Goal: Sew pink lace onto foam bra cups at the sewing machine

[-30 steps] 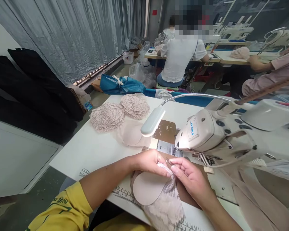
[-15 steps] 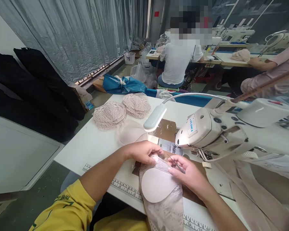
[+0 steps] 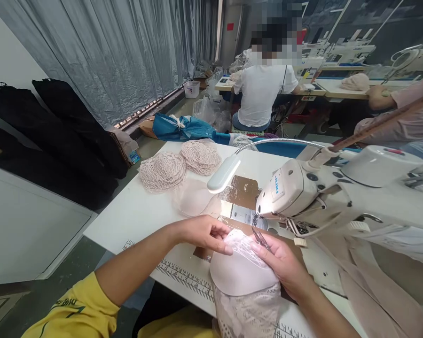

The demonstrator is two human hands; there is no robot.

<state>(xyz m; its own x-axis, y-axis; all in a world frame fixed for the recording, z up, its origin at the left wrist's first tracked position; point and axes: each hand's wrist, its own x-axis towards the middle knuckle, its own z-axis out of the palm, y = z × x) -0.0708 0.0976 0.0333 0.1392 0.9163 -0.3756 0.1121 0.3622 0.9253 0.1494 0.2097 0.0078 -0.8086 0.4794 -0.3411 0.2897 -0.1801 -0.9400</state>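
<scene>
A pale pink bra cup (image 3: 241,274) with lace along its top edge lies tilted in front of me, and more lace fabric (image 3: 246,310) trails from it over the table's near edge. My left hand (image 3: 209,234) pinches the cup's lace top at the left, thumb on the near face. On the right side, my right hand (image 3: 280,260) grips the lace edge and also holds small metal thread snips (image 3: 261,238), blades pointing up and left. Some of its fingers are hidden behind the cup.
Beyond my hands stands a white sewing machine (image 3: 289,188) with a lamp (image 3: 223,173) on a bendy neck. Two lace stacks (image 3: 162,171) and a sheer cup piece (image 3: 193,197) lie on the white table (image 3: 127,220). Co-workers sit ahead, one in a white shirt (image 3: 257,94).
The cup has turned and tipped so its lace top shows more fully. My left hand has shifted slightly down, and the snips in my right hand now point more upward.
</scene>
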